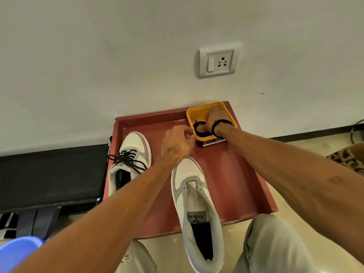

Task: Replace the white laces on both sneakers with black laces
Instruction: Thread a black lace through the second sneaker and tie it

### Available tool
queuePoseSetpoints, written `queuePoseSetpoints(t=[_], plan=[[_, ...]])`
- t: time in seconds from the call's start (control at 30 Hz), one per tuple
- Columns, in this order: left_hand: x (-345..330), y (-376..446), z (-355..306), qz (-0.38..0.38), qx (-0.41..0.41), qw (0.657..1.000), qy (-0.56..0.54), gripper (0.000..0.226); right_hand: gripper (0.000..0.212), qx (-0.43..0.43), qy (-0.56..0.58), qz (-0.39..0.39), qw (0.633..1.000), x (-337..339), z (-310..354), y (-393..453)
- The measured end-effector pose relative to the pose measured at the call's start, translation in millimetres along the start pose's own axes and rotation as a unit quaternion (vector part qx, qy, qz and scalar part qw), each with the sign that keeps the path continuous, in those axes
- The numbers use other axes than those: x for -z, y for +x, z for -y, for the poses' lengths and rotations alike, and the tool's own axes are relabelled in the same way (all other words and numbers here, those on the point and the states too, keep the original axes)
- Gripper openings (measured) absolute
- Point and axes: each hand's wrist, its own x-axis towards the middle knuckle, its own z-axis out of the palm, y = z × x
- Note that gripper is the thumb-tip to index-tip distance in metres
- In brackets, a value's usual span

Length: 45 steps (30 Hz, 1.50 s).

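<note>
red tray point(236, 174) on floor. right hand point(214, 119) reaches into yellow container point(192, 115) at tray's 1 o'clock corner, fingers curled on coiled black lace point(197, 126). left hand point(177, 143) just beside container's 8 o'clock edge, fingertips pinched together, cannot tell on what. black-laced sneaker point(130, 160) at 9 o'clock, unlaced sneaker point(195, 203) at 6 o'clock.

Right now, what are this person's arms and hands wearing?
Both forearms are bare, no sleeves or gloves showing. The right hand has dark bands around its wrist. The left hand shows no ring, watch or band.
</note>
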Motion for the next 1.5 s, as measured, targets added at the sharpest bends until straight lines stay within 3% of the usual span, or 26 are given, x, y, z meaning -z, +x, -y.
queuePoseSetpoints(t=[0.23,0.43,0.6,0.77,1.07,1.27,1.4,1.5], plan=[[24.0,-14.1,-4.4,-0.026,0.027,0.999,-0.019,0.024,0.028,0.008,0.065,-0.049,0.997,61.3,1.8,-8.9],[60.3,-39.0,-36.9,-0.046,0.021,0.995,-0.081,0.023,0.006,0.04,0.107,-0.047,0.992,135.5,20.8,-55.0],[86.9,-76.3,-66.7,-0.059,0.0,0.988,-0.143,0.024,0.01,0.09,0.142,-0.026,0.985,169.4,38.4,-117.6],[99.7,-129.0,-81.7,-0.022,0.024,0.972,-0.234,0.043,0.006,0.161,0.125,-0.018,0.979,162.1,35.8,-183.5],[88.9,-184.2,-41.1,-0.068,0.086,0.954,-0.277,0.007,0.01,0.232,0.074,0.008,0.97,119.8,19.3,-240.0],[105.7,-205.0,-35.1,-0.08,0.075,0.977,-0.183,0.019,0.014,0.283,0.038,0.001,0.958,114.4,19.0,-254.1],[131.0,-210.5,-49.9,-0.073,0.027,0.993,-0.088,0.025,0.011,0.292,0.128,0.016,0.948,126.2,27.2,-267.4],[145.7,-216.4,-72.3,-0.009,-0.01,0.987,-0.159,0.028,0.011,0.301,0.224,0.045,0.926,138.6,40.4,-282.7]])
